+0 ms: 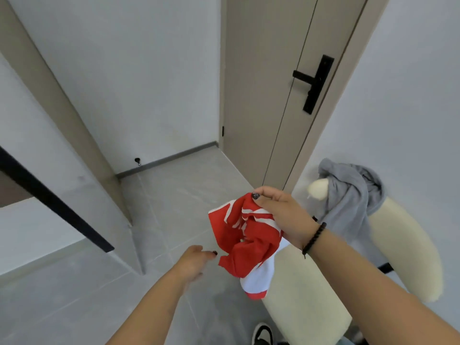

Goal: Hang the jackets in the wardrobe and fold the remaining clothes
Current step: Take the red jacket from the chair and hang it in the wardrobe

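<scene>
Her right hand [281, 215] pinches the bunched red-and-white garment [246, 240] in mid-air, just left of the cream chair [306, 290]. The left hand [194, 262] reaches toward it, fingers relaxed, holding nothing. With only that pinch, the crumpled cloth could slip to the floor [174, 207].

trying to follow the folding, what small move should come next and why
Probably bring the left hand over to take a free edge of the red and white garment. The right hand alone grips it, bunched and dangling, and the left hand is open beside it.
</scene>
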